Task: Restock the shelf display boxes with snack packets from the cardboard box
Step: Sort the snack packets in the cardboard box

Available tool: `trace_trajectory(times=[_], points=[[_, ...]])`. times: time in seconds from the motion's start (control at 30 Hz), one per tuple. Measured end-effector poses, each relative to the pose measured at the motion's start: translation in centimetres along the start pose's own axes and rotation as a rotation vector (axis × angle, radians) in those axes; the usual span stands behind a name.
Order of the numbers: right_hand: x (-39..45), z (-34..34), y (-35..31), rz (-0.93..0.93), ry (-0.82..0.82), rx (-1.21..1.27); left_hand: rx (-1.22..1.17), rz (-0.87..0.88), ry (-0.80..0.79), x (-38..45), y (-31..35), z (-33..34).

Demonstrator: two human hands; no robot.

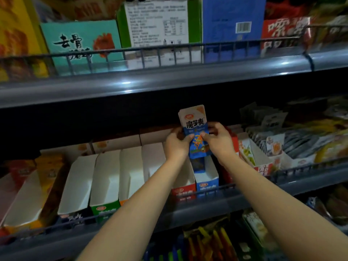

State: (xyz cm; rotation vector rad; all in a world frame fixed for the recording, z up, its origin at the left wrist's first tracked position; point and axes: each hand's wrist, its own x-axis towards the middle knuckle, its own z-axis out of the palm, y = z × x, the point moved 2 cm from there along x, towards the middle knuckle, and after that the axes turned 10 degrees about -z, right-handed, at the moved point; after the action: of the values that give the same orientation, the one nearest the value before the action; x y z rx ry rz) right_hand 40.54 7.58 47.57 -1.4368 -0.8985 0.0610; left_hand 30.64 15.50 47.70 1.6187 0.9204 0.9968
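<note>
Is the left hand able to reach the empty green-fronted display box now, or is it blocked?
Probably not at once. The left hand and right hand both grip the blue snack packets. Nothing lies between it and the green-fronted display box, whose top is open, but it must let go first.

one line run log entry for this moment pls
step: loading blue display box | left hand: grip on blue snack packets | right hand: grip on same stack | stack: upright, above box | neighbour white boxes: look empty

Two hands, left (176,143) and right (219,141), on one blue-and-white packet stack (195,132). Middle shelf: four white empty display boxes (111,178), one red-fronted box (183,193), one blue-fronted box (207,183).
</note>
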Motion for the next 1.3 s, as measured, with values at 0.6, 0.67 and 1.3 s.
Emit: trace_trajectory(times=[0.6, 0.67, 1.3], points=[[1.6, 0.9, 6.0, -0.010, -0.102, -0.480, 0.333, 0.158, 0.008, 3.1, -4.9, 2.2], [1.6, 1.3, 6.0, -0.031, -0.101, -0.507, 0.313, 0.160, 0.002, 3.0, -5.0, 2.2], [1.1, 1.6, 7.6, -0.001, -0.118, -0.523, 0.783, 0.456, -0.037, 4.9, -5.2, 3.4]])
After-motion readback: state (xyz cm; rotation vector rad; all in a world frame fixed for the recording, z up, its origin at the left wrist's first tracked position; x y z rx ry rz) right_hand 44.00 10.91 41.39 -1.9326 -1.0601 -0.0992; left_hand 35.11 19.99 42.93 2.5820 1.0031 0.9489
